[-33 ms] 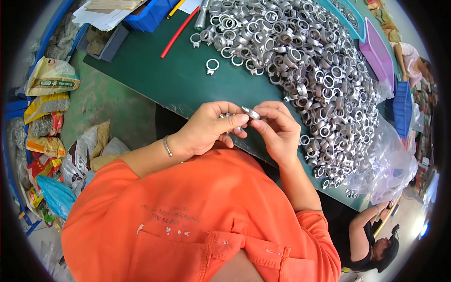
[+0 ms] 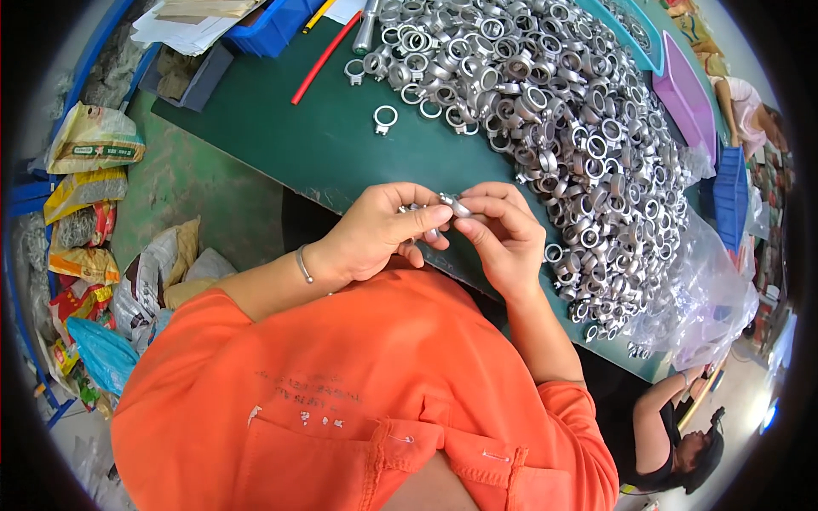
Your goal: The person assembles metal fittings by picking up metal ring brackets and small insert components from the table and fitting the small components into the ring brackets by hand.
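Over the table's near edge, my left hand (image 2: 385,228) and my right hand (image 2: 504,234) meet at a small silver metal ring clamp (image 2: 459,208). My right thumb and fingers pinch its ring part. At its lugged end, my left thumb and forefinger close on it. More silver metal (image 2: 432,233) shows among the curled fingers of my left hand, apparently further rings, mostly hidden. A large heap of similar ring clamps (image 2: 545,111) covers the table's right side. One loose ring clamp (image 2: 385,120) lies apart, left of the heap.
On the green table (image 2: 298,153) lie a red rod (image 2: 326,60) and a metal-shafted tool (image 2: 366,30). A blue bin (image 2: 271,32), a purple bin (image 2: 684,89) and clear plastic (image 2: 703,289) edge it. Filled sacks (image 2: 94,140) stand left. A co-worker (image 2: 673,443) is at lower right, another (image 2: 745,115) farther off.
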Action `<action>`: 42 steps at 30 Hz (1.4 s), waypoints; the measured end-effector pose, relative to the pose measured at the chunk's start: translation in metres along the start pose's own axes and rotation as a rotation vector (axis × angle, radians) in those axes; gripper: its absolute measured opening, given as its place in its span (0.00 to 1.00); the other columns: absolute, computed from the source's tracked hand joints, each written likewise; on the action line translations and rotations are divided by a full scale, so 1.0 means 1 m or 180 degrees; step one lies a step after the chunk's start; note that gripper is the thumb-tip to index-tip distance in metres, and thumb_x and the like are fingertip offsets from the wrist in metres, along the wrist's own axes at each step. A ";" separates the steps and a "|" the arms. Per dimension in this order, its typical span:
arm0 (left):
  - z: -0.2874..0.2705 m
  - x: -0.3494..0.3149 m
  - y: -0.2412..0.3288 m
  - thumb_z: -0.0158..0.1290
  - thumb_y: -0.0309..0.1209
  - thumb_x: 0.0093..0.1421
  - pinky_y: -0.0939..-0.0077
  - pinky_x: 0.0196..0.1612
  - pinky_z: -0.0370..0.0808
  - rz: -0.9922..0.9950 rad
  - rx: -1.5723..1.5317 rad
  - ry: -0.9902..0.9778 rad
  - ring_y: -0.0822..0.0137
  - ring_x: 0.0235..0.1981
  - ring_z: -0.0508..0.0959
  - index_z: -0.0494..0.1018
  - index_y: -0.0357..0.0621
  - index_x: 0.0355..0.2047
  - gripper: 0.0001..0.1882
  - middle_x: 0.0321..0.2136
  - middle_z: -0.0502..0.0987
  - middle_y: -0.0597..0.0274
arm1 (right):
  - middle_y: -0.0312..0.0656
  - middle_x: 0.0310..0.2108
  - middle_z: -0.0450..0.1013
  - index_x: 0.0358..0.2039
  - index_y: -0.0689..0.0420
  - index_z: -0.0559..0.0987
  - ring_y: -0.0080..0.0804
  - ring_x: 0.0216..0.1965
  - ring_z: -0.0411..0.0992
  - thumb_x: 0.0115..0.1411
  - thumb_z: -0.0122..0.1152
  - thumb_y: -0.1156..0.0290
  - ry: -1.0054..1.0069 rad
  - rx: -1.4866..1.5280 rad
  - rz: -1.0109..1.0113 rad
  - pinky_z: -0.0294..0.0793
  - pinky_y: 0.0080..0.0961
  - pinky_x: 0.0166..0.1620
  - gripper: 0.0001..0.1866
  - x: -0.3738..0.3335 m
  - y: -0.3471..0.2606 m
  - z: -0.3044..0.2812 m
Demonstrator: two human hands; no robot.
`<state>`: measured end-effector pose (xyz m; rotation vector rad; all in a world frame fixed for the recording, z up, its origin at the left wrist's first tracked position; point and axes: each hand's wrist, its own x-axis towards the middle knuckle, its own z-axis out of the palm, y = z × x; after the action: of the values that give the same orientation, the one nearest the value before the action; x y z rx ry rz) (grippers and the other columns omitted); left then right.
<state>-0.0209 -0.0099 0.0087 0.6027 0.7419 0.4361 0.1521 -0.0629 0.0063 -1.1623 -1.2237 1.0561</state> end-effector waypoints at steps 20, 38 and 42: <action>0.000 -0.006 0.002 0.47 0.32 0.60 0.85 0.24 0.74 0.0773 0.0754 -0.0039 0.75 0.28 0.76 0.70 0.39 0.39 0.10 0.32 0.74 0.63 | 0.43 0.38 0.72 0.32 0.61 0.74 0.29 0.38 0.71 0.49 0.58 0.86 -0.0431 0.0241 -0.0115 0.72 0.24 0.42 0.10 0.007 -0.009 0.001; -0.105 -0.029 -0.045 0.45 0.31 0.60 0.78 0.24 0.77 -0.1090 -0.0521 -0.0101 0.62 0.32 0.79 0.71 0.37 0.39 0.12 0.33 0.76 0.52 | 0.43 0.30 0.66 0.39 0.59 0.72 0.37 0.34 0.68 0.42 0.62 0.81 -0.0765 -0.2537 -0.0817 0.70 0.28 0.36 0.20 0.055 0.002 0.023; -0.091 0.026 -0.075 0.43 0.35 0.62 0.76 0.34 0.77 -0.1253 -0.0900 0.0161 0.64 0.39 0.76 0.69 0.40 0.43 0.14 0.38 0.74 0.55 | 0.35 0.31 0.66 0.44 0.57 0.69 0.23 0.31 0.67 0.42 0.67 0.83 -0.0234 -0.0713 0.0312 0.70 0.17 0.31 0.27 0.016 0.012 0.004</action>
<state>-0.0585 -0.0195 -0.1051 0.1729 0.8086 0.1858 0.1498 -0.0451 -0.0039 -1.3771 -1.3811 1.0620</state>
